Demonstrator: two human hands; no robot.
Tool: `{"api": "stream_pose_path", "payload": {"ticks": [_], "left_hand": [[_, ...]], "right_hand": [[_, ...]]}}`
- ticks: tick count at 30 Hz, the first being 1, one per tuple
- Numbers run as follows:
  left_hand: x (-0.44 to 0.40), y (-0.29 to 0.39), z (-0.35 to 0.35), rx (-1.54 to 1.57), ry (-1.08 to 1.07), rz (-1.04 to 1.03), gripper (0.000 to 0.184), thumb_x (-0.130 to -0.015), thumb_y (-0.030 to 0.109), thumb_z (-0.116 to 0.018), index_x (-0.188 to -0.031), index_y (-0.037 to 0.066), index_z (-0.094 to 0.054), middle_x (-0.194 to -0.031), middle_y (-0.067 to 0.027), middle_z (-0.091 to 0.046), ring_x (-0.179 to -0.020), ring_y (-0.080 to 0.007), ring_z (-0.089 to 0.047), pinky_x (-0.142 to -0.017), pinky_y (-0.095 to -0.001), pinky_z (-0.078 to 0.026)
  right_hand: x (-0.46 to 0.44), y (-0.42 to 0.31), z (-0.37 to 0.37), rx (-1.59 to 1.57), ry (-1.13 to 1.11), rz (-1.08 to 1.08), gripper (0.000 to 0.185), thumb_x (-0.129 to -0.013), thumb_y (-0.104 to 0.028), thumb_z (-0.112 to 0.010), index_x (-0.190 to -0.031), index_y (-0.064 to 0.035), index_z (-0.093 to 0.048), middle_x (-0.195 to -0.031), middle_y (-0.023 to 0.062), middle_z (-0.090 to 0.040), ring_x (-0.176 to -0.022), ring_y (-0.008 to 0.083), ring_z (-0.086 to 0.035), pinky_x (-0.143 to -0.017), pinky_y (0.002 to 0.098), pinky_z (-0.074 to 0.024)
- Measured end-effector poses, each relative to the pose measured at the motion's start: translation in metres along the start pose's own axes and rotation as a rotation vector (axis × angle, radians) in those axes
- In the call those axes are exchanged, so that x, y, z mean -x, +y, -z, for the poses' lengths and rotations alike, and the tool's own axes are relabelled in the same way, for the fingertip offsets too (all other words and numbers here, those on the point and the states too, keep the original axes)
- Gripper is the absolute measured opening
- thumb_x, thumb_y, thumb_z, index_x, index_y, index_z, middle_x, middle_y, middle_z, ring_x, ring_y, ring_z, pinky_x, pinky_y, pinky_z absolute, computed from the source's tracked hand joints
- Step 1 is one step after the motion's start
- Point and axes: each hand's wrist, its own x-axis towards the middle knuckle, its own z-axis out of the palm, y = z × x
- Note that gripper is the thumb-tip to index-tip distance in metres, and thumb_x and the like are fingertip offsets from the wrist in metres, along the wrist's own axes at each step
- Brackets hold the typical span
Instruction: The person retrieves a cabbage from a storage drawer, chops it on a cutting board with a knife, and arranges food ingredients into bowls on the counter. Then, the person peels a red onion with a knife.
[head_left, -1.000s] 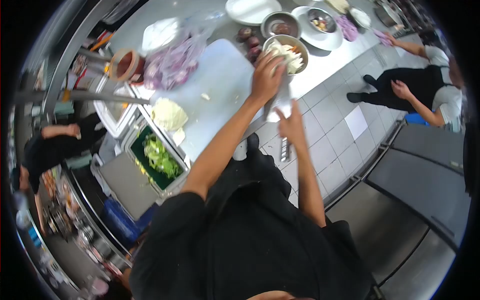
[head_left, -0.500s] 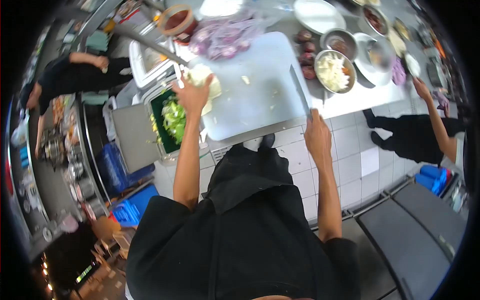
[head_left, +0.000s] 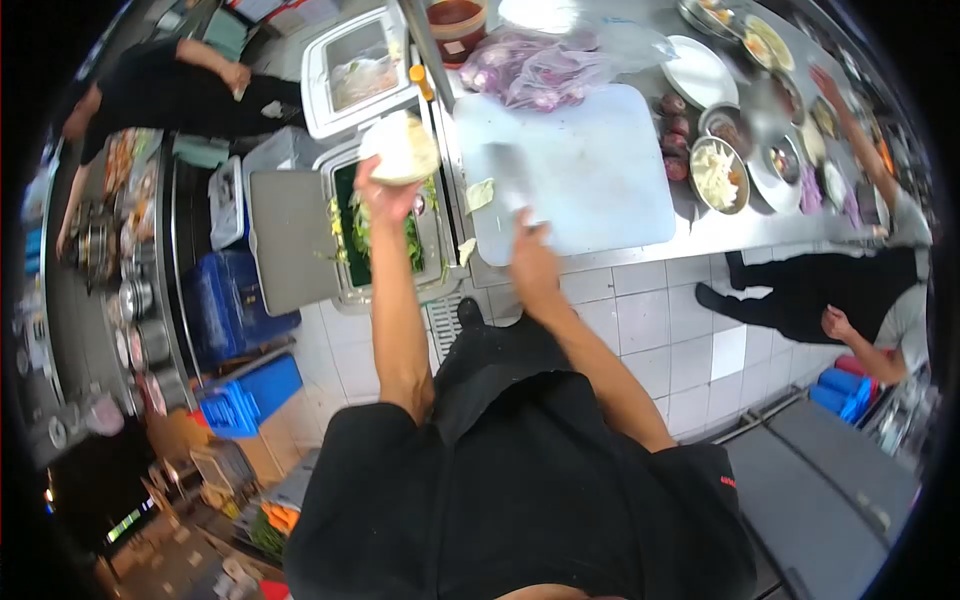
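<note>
A pale cabbage (head_left: 402, 148) is gripped in my left hand (head_left: 388, 200), held up over the open container (head_left: 342, 290) of leafy green scraps (head_left: 412, 245). My right hand (head_left: 535, 262) is wrapped round the handle of a wide-bladed knife (head_left: 508, 172), whose blade is smeared by motion. That blade is over the left part of the white cutting board (head_left: 600, 165). One cabbage leaf piece (head_left: 480, 194) lies at the board's left edge, and a smaller leaf piece (head_left: 466, 250) is on the counter edge below it.
Behind the board lies a plastic bag of purple onions (head_left: 535, 70). Dark red onions (head_left: 675, 145) and a metal bowl of cut white vegetable (head_left: 716, 180) stand to its right. An open white cooler (head_left: 320, 100) is at the back left. Other people work on both sides.
My left hand has lifted the cabbage off the board's left side and over the container. My right hand has brought the knife leftward from the board's right edge. My view has shifted.
</note>
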Motion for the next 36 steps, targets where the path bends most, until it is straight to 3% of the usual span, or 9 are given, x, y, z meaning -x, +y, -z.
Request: {"api": "stream_pose_path", "payload": {"ticks": [4, 6, 7, 11, 14, 17, 22, 29, 36], "left_hand": [[0.059, 0.084, -0.004, -0.076, 0.041, -0.160, 0.077, -0.075, 0.036, -0.061, -0.142, 0.005, -0.039, -0.142, -0.0160, -0.046, -0.130, -0.0349, -0.044, -0.107, -0.0522, -0.037], [0.074, 0.112, -0.050, -0.101, -0.176, -0.251, 0.081, -0.075, 0.033, -0.059, -0.147, 0.004, -0.033, -0.146, -0.0171, -0.041, -0.134, -0.0362, -0.040, -0.111, -0.0522, -0.032], [0.081, 0.122, -0.074, -0.187, -0.151, -0.218, 0.085, -0.072, 0.036, -0.058, -0.146, 0.004, -0.032, -0.145, -0.0170, -0.041, -0.133, -0.0345, -0.041, -0.106, -0.0515, -0.039], [0.092, 0.105, -0.147, -0.259, -0.260, -0.432, 0.085, -0.068, 0.026, -0.062, -0.142, 0.001, -0.030, -0.137, -0.0185, -0.041, -0.127, -0.0355, -0.043, -0.104, -0.0480, -0.040], [0.081, 0.099, -0.250, -0.973, -0.529, -1.211, 0.079, -0.065, 0.026, -0.067, -0.133, 0.002, -0.035, -0.134, -0.0247, -0.038, -0.125, -0.0385, -0.042, -0.102, -0.0497, -0.038], [0.078, 0.097, -0.375, -0.935, -0.676, -1.677, 0.071, -0.061, 0.020, -0.069, -0.123, 0.003, -0.039, -0.129, -0.0314, -0.038, -0.121, -0.0432, -0.043, -0.103, -0.0538, -0.034], [0.063, 0.150, -0.494, -0.863, -0.386, -2.368, 0.073, -0.057, 0.011, -0.074, -0.125, 0.003, -0.047, -0.119, -0.0119, -0.052, -0.112, -0.0302, -0.049, -0.100, -0.0413, -0.038], [-0.051, 0.332, -0.606, -1.945, 0.501, -1.543, 0.066, -0.079, 0.045, -0.070, -0.133, 0.012, -0.050, -0.125, -0.0178, -0.059, -0.118, -0.0311, -0.053, -0.094, -0.0419, -0.046], [-0.111, 0.197, -0.587, -2.414, 0.078, -1.450, 0.046, -0.082, 0.041, -0.068, -0.116, 0.011, -0.058, -0.106, -0.0165, -0.062, -0.097, -0.0281, -0.058, -0.082, -0.0392, -0.048]], "right_hand": [[0.012, -0.073, -0.106, -0.451, -0.183, 0.358, 0.043, -0.092, -0.009, -0.039, -0.134, -0.0005, -0.039, -0.098, 0.0234, -0.062, -0.080, 0.0393, -0.063, -0.067, 0.0498, -0.0503], [0.011, -0.095, -0.079, -0.475, 0.250, 0.316, 0.046, -0.091, -0.005, -0.039, -0.138, -0.0075, -0.041, -0.114, 0.0280, -0.059, -0.101, 0.0428, -0.060, -0.089, 0.0505, -0.0458], [0.010, -0.086, 0.003, -0.523, -0.332, 0.177, 0.051, -0.091, -0.006, -0.038, -0.142, -0.0079, -0.037, -0.122, 0.0298, -0.055, -0.111, 0.0442, -0.056, -0.096, 0.0491, -0.0428], [0.023, -0.006, 0.027, -0.701, -0.095, 0.053, 0.051, -0.083, 0.000, -0.044, -0.134, 0.0020, -0.045, -0.129, 0.0307, -0.052, -0.114, 0.0450, -0.053, -0.103, 0.0451, -0.0408], [0.051, 0.060, 0.064, -0.750, 0.217, 0.132, 0.036, -0.083, -0.004, -0.049, -0.119, 0.0003, -0.051, -0.080, 0.0259, -0.057, -0.073, 0.0424, -0.057, -0.067, 0.0516, -0.0423], [0.090, 0.107, 0.097, -0.616, 0.179, -0.071, 0.043, -0.083, -0.004, -0.052, -0.125, -0.0011, -0.046, -0.086, 0.0271, -0.061, -0.084, 0.0458, -0.060, -0.071, 0.0497, -0.0461], [0.136, 0.156, 0.085, -0.689, 0.455, -0.215, 0.030, -0.086, -0.005, -0.055, -0.116, -0.0007, -0.054, -0.073, 0.0207, -0.063, -0.061, 0.0326, -0.065, -0.058, 0.0415, -0.0496], [0.167, 0.237, 0.062, -0.865, 0.411, -0.533, 0.026, -0.081, -0.004, -0.058, -0.106, 0.0017, -0.061, -0.082, 0.0188, -0.067, -0.069, 0.0267, -0.067, -0.060, 0.0374, -0.0514], [0.174, 0.255, 0.130, -0.774, 0.388, -0.513, 0.036, -0.086, -0.003, -0.051, -0.122, -0.0044, -0.054, -0.068, 0.0232, -0.058, -0.061, 0.0409, -0.057, -0.061, 0.0448, -0.0461]]}}
